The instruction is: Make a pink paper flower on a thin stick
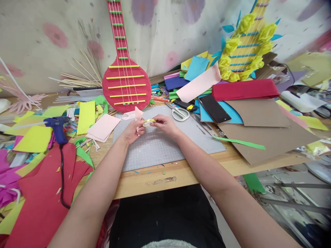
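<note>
Over the grey cutting mat [155,148], both hands meet at a small yellow-rimmed roll of tape [149,121]. My right hand [166,125] is closed with fingertips and thumb on the roll's right side. Curled fingers of my left hand [133,132] hold a folded light pink paper piece [138,113] that sticks up above them, and they touch the roll's left edge. Just behind lies the red paper lute [126,84] with yellow and green bars and white strings. White-handled scissors [180,114] rest on the mat right of my hands.
A blue glue gun [57,129] stands at left by red paper [43,196] and yellow scraps. Pink sheets [103,126] lie left of the mat. At right are a black phone [214,108], brown cardboard [269,141] and a yellow-flowered lute [244,48]. A metal ruler [204,124] crosses the mat's edge.
</note>
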A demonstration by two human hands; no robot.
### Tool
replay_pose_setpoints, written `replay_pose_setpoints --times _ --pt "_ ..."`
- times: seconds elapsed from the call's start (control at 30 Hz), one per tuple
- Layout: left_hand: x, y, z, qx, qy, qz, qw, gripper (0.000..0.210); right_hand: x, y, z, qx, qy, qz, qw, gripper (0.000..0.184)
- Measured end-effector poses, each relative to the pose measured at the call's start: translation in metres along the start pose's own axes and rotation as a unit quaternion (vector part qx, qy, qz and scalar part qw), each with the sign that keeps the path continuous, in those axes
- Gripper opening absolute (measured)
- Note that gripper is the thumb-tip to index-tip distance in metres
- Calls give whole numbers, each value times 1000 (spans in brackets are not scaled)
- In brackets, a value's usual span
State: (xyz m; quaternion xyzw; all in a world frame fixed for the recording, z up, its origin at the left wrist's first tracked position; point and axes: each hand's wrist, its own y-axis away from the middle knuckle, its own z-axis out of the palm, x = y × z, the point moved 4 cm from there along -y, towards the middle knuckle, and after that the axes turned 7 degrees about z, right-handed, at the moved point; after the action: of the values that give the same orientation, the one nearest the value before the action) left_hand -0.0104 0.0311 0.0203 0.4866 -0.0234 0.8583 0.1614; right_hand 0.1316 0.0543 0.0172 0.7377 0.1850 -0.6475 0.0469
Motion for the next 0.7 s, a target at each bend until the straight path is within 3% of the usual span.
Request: replay_pose_setpoints --times 0.23,0.7 --pt "-2 -1 -2 6 -54 9 998 23 -4 2 0 -12 124 -56 991 21" --pt "0 2 4 43 -116 3 992 26 -5 4 1 -24 144 -51 988 22"
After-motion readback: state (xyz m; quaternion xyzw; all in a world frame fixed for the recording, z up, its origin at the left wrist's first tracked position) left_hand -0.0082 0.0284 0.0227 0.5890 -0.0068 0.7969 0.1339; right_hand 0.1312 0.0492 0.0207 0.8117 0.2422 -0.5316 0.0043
